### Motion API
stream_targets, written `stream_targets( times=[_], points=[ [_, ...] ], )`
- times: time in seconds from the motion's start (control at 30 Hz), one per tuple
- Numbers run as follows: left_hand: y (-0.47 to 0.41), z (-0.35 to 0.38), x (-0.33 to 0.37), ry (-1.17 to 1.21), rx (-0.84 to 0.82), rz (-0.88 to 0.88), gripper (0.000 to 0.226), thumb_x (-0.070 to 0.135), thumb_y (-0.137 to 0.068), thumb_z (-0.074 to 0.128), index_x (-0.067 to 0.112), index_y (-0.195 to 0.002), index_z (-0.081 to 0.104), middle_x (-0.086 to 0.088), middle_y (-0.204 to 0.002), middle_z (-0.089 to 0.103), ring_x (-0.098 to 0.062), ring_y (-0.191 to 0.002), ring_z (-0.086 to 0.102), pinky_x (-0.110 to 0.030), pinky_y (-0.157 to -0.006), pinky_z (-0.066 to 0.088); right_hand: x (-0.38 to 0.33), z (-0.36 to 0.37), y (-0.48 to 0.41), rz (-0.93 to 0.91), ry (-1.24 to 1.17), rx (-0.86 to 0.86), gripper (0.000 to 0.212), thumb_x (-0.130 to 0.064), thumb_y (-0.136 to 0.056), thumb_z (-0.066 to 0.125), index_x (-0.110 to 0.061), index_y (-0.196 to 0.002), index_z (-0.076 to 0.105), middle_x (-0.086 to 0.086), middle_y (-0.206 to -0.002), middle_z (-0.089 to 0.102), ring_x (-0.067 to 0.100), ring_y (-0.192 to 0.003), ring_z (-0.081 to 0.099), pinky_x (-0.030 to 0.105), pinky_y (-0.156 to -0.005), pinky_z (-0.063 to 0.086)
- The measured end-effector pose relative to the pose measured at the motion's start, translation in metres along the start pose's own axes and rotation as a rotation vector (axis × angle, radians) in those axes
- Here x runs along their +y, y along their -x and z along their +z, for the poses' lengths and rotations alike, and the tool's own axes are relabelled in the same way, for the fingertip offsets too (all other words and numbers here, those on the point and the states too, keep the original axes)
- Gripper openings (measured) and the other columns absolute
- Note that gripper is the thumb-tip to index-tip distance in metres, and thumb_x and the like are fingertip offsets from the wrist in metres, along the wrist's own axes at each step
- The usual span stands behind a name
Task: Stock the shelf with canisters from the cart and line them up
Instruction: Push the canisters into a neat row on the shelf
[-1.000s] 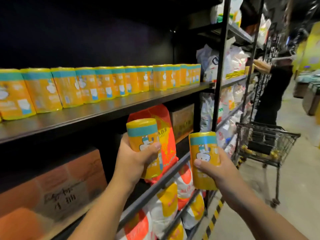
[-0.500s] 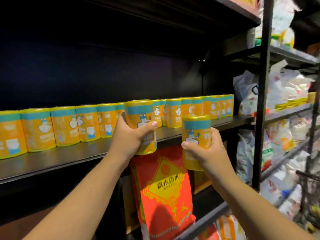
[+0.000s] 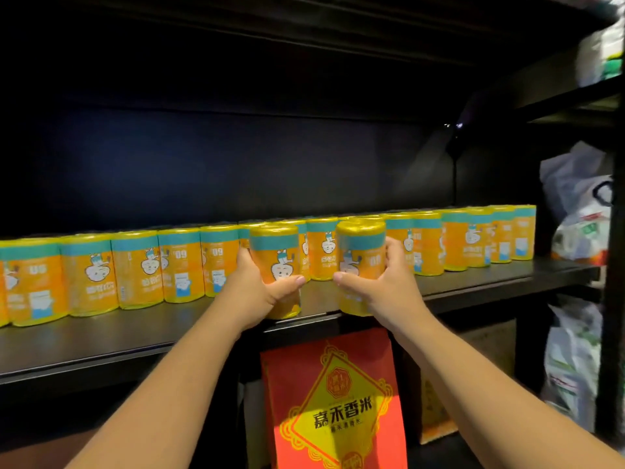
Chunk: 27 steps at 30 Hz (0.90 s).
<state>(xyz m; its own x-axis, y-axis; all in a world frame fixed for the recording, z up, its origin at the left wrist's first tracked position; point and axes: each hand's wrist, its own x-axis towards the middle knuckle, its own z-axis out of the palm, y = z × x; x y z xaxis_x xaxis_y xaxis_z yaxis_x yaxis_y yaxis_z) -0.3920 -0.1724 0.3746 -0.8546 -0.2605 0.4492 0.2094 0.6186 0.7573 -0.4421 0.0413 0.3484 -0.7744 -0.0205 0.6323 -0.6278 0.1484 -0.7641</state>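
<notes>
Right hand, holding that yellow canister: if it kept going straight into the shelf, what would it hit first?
Probably the row of canisters already standing on the shelf: the canister the right hand holds would touch them before the hand does. Depth is hard to judge.

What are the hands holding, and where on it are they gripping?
Each hand grips one yellow canister round its side, mid-height or lower: left hand on the left canister, right hand on the right canister, thumbs across the front.
</notes>
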Motion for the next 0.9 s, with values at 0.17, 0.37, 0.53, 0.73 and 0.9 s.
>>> stream_targets(
  times=[0.17,0.37,0.53,0.73,0.9],
  points=[
    [-0.002,-0.002,-0.006,-0.244,-0.103,-0.051,0.074,0.054,-0.081,0.074,0.016,-0.131,0.035,-0.002,-0.131,0.056,-0.020,-0.112,0.055,-0.033,-0.096,0.044,0.002,0.001,-0.022,0.021,0.303,-0.106,0.096,-0.053,-0.068,0.088,-0.021,-0.145,0.040,-0.004,-0.138,0.046,0.014,-0.125,0.050,0.039,-0.104,0.051],
    [-0.004,0.001,-0.005,-0.223,-0.095,-0.061,0.068,0.049,-0.083,0.075,0.020,-0.128,0.033,0.000,-0.129,0.055,-0.018,-0.108,0.054,-0.030,-0.091,0.044,-0.012,-0.007,-0.016,-0.102,0.580,-0.077,0.092,-0.059,-0.079,0.076,-0.031,-0.147,0.020,0.001,-0.137,0.039,0.019,-0.124,0.046,0.038,-0.102,0.049],
    [-0.005,-0.002,-0.007,-0.028,-0.096,-0.118,0.064,0.045,-0.084,0.076,0.025,-0.130,0.036,0.006,-0.127,0.057,-0.016,-0.111,0.058,-0.027,-0.078,0.048,-0.015,-0.023,0.015,-0.125,0.777,-0.292,0.052,-0.065,-0.093,0.052,-0.056,-0.139,0.030,-0.005,-0.128,0.038,0.018,-0.123,0.042,0.034,-0.099,0.046],
    [-0.004,-0.008,-0.012,0.098,-0.088,-0.144,0.075,0.044,-0.081,0.079,0.023,-0.141,0.040,0.003,-0.132,0.059,-0.018,-0.116,0.061,-0.040,-0.099,0.053,-0.012,-0.015,0.003,-0.116,0.980,-0.335,0.062,-0.072,-0.096,0.034,-0.054,-0.154,0.020,-0.005,-0.155,0.039,0.023,-0.140,0.032,0.041,-0.114,0.035],
    [-0.005,-0.007,-0.013,0.039,-0.064,-0.110,0.078,0.049,-0.080,0.078,0.024,-0.142,0.039,0.003,-0.135,0.058,-0.018,-0.114,0.061,-0.031,-0.082,0.058,-0.008,0.000,-0.018,-0.068,1.036,-0.382,0.066,-0.073,-0.096,0.030,-0.050,-0.157,0.016,-0.001,-0.161,0.034,0.027,-0.147,0.027,0.046,-0.117,0.034]
  ],
)
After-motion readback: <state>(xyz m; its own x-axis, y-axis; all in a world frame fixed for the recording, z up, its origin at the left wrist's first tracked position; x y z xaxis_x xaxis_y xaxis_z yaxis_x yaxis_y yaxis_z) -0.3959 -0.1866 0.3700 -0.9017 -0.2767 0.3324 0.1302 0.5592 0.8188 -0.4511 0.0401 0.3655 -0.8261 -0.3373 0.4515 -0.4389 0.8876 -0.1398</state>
